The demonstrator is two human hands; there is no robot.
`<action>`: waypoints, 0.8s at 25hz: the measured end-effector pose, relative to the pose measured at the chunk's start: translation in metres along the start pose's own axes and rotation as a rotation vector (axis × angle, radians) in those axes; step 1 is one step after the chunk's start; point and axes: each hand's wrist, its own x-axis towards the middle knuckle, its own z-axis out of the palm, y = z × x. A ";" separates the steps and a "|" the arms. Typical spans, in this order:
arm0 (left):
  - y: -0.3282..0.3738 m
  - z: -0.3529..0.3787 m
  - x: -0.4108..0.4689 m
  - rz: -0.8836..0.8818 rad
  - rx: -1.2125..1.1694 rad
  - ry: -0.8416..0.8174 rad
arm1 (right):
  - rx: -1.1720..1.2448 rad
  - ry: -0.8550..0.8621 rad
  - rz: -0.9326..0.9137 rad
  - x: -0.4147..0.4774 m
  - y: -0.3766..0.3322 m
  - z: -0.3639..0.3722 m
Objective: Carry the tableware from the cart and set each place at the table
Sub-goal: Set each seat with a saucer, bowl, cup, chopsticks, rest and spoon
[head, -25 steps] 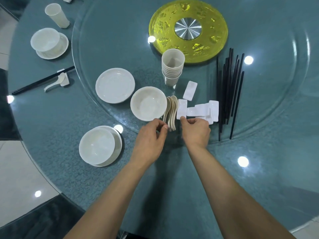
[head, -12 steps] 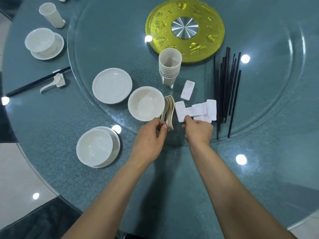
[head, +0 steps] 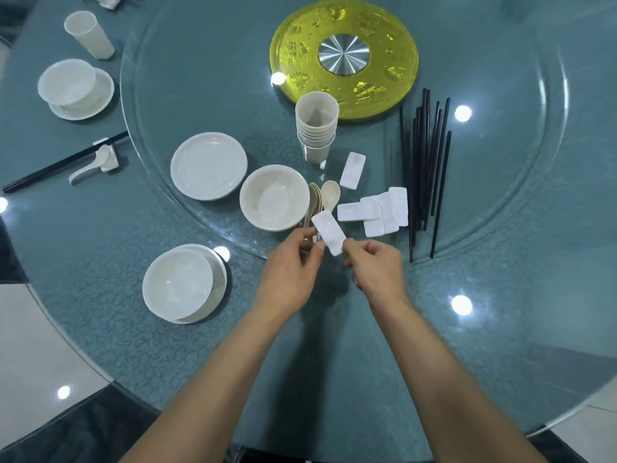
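Observation:
My right hand (head: 375, 269) pinches a white rectangular chopstick rest (head: 329, 231) by its near end, lifted just above the edge of the glass turntable (head: 521, 182). My left hand (head: 292, 274) pinches the handle ends of the stacked cream spoons (head: 316, 203); one spoon (head: 330, 194) fans out to the right. More white rests (head: 379, 212) lie in a pile, one single rest (head: 352, 170) farther back. Black chopsticks (head: 427, 168) lie to the right. A stack of cups (head: 315, 128), a plate (head: 208, 165) and a bowl (head: 273, 197) stand on the turntable.
A bowl on a plate (head: 182, 284) is set at the near left place. Farther left is a second place with bowl and plate (head: 75, 88), cup (head: 88, 35), and chopsticks with a spoon on a rest (head: 93, 162). A yellow hub (head: 344, 58) marks the turntable's centre.
My right hand has picked one rest off the pile and drawn it toward me. One spoon has fanned out from the stack held by my left hand.

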 end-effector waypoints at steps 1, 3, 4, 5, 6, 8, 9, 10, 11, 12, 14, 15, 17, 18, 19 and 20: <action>-0.002 0.000 -0.001 -0.010 -0.031 0.012 | -0.021 -0.028 -0.014 -0.002 0.001 0.001; -0.005 0.000 -0.006 -0.029 -0.067 0.022 | -0.043 -0.074 -0.030 -0.006 0.003 0.004; -0.007 -0.001 -0.008 -0.035 -0.077 0.017 | -0.046 -0.092 -0.037 -0.009 0.005 0.005; -0.009 -0.002 -0.011 -0.037 -0.088 0.011 | -0.048 -0.109 -0.044 -0.011 0.006 0.007; -0.011 -0.004 -0.013 -0.033 -0.096 0.011 | -0.053 -0.128 -0.050 -0.013 0.007 0.008; -0.016 -0.006 -0.018 -0.028 -0.098 0.027 | -0.067 -0.177 -0.064 -0.018 0.010 0.011; -0.019 -0.007 -0.019 -0.025 -0.103 0.035 | -0.075 -0.201 -0.078 -0.020 0.012 0.012; -0.022 -0.008 -0.021 -0.029 -0.120 0.040 | -0.085 -0.223 -0.100 -0.022 0.014 0.013; -0.024 -0.010 -0.023 -0.036 -0.145 0.042 | -0.104 -0.244 -0.125 -0.024 0.016 0.014; -0.026 -0.012 -0.025 -0.043 -0.161 0.039 | -0.127 -0.265 -0.144 -0.025 0.019 0.015; -0.028 -0.016 -0.029 -0.037 -0.153 0.029 | -0.164 -0.302 -0.155 -0.028 0.022 0.017; -0.029 -0.017 -0.030 -0.032 -0.144 0.018 | -0.176 -0.304 -0.153 -0.028 0.024 0.018; -0.032 -0.019 -0.033 -0.026 -0.130 -0.008 | -0.201 -0.241 -0.154 -0.030 0.028 0.020; -0.034 -0.019 -0.035 -0.023 -0.113 -0.017 | -0.218 -0.185 -0.171 -0.031 0.029 0.020; -0.036 -0.019 -0.037 -0.019 -0.087 -0.022 | -0.235 -0.128 -0.195 -0.031 0.031 0.021; -0.038 -0.019 -0.039 -0.018 -0.062 -0.025 | -0.243 -0.087 -0.219 -0.033 0.033 0.020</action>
